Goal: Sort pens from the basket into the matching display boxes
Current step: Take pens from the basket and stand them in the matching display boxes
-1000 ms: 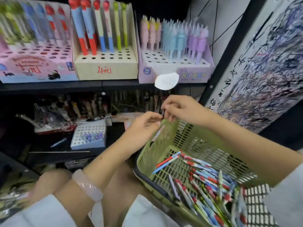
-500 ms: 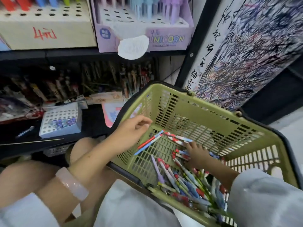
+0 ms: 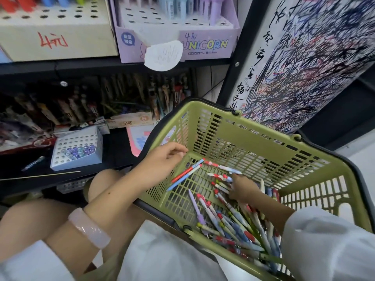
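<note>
Head cam, 1 view; looks fwd & down, close over basket (image 3: 253,142); shelf (image 3: 81,66) behind.

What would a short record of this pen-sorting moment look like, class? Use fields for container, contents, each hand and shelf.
container: green slotted plastic basket, tilted on the lap
contents: heap of loose multicoloured pens at its near end
left hand: at the basket's left wall, fingers loosely curled, holding nothing
right hand: down among the pens; grasp unclear
shelf: lilac cardboard UNICORN display box
</note>
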A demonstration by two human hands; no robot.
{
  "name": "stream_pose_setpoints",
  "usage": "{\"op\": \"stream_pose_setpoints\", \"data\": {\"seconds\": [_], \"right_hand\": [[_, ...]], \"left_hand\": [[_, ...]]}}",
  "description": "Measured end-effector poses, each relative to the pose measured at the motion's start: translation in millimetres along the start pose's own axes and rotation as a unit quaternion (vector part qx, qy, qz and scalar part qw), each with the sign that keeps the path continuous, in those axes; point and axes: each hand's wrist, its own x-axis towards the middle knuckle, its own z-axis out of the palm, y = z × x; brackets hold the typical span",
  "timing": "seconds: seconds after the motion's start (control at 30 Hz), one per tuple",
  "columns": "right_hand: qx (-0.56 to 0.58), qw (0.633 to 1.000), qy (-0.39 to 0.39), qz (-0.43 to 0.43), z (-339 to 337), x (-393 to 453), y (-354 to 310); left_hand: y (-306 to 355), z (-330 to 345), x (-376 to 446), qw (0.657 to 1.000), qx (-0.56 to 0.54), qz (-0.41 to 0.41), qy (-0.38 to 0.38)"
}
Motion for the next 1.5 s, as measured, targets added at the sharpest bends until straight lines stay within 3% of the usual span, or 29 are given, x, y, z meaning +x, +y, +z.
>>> {"op": "stream_pose_setpoints", "data": {"seconds": [0.1, 0.2, 0.3, 0.4, 0.5, 0.67, 0.8, 0.97, 1.07, 1.27, 1.4, 1.5], "right_hand": [[0.117, 0.992, 0.018, -0.032, -15, -7, -9], [0.313, 0.945, 0.045, -0.088, -49, -21, -28], [0.476, 0.864, 0.102, -0.125, -89, -43, -54], [0.648, 0.743, 0.083, -0.148, -112, -63, -84], [0.722, 0.67, 0.065, -0.16, -122, -78, -110], [0.759, 0.616, 0.032, -0.207, -134, -92, -125], [0.773, 0.608, 0.025, -0.177, -140, -94, -133], [0.678, 0.682, 0.235, -0.144, -140, -96, -159], [0.65, 0.699, 0.274, -0.117, -142, -95, -167], [0.641, 0.723, 0.227, -0.12, -150, -93, -162], [0.674, 0.702, 0.146, -0.18, -153, -98, -153], [0.682, 0.686, 0.155, -0.199, -157, -102, -152]], "left_hand": [[3, 0, -2, 1.0, 0.0, -0.001, -0.001], [5, 3, -2, 1.0, -0.002, -0.014, -0.001], [8, 9, -3, 0.998, -0.018, -0.051, -0.021], [14, 19, -6, 0.992, -0.062, -0.084, -0.069], [19, 30, -8, 0.988, -0.094, -0.074, -0.102], [22, 25, -9, 0.994, -0.07, -0.029, -0.074], [20, 24, -12, 0.987, -0.157, -0.009, -0.04], [31, 33, -8, 0.957, -0.284, -0.045, 0.041], [35, 36, -10, 0.954, -0.291, -0.029, 0.06], [37, 21, -14, 0.96, -0.271, -0.035, 0.067], [36, 6, -14, 0.963, -0.251, -0.033, 0.095], [37, -3, -15, 0.964, -0.242, -0.02, 0.113]]}}
